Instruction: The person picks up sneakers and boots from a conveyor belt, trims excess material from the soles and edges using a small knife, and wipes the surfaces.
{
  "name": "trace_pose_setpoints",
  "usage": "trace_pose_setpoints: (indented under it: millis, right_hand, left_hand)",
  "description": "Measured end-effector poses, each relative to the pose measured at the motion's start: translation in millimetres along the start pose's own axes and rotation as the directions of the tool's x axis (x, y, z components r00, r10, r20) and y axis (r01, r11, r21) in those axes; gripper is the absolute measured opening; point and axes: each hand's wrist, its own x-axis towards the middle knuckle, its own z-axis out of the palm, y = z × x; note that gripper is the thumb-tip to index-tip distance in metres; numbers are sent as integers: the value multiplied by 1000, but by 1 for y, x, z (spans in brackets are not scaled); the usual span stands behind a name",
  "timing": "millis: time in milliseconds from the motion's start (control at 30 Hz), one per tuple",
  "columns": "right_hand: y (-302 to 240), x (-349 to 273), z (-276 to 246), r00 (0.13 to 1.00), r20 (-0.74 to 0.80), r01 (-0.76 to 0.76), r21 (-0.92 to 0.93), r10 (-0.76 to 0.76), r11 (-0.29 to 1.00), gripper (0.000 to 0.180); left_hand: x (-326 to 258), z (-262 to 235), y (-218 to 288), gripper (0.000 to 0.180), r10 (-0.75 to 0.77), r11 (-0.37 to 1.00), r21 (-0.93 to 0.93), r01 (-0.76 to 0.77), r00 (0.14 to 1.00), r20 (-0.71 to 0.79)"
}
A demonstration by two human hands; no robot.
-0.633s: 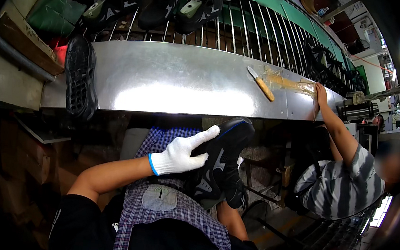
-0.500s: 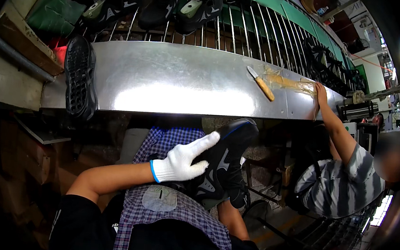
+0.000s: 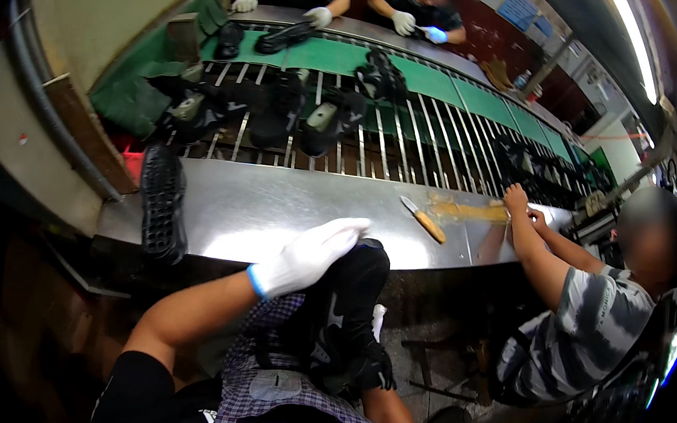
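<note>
A black sports shoe with grey side marks stands on end over my lap, its toe up near the table edge. My left hand, in a white knitted glove with a blue cuff, lies along the toe, fingers stretched out and close together. Low on the shoe, at the heel end, my right hand grips it in what looks like a black glove; some of its fingers are hidden. To the left, a black shoe sole lies tread up on the metal table. A wooden-handled knife rests right of the middle.
Behind the table runs a roller conveyor carrying several black shoes. A co-worker in a striped shirt sits at the right, arms over the table. Across the conveyor, two gloved people handle shoes. A wall panel bounds the left side.
The view has tilted up, bringing the people across the conveyor into sight. My left hand has gone from a pointing finger beside the shoe to lying over its toe.
</note>
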Motion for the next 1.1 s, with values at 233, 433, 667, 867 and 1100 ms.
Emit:
trace_pose_setpoints:
  millis: [233, 433, 667, 867, 1100]
  right_hand:
    - [19, 6, -9, 982, 108, -157, 31, 152, 987, 98]
    - [23, 3, -9, 984, 168, -46, -44, 53, 998, 92]
    - [16, 11, -7, 970, 235, 97, -117, -67, 988, 84]
    - [-10, -2, 25, 949, 292, 214, -303, -124, 929, 75]
    - [-55, -101, 84, 820, 571, 558, -779, 42, -287, 83]
  left_hand:
    - [6, -20, -9, 45, -116, 991, -51, 128, 976, 182]
    - [11, -32, -7, 52, -164, 984, -13, 179, 926, 339]
    - [-39, -25, -23, 100, -103, 989, -71, 132, 942, 320]
    - [-50, -35, -22, 110, 11, 1000, 14, -11, 999, -33]
    - [-62, -100, -47, 90, -308, 939, 190, 285, 946, 103]
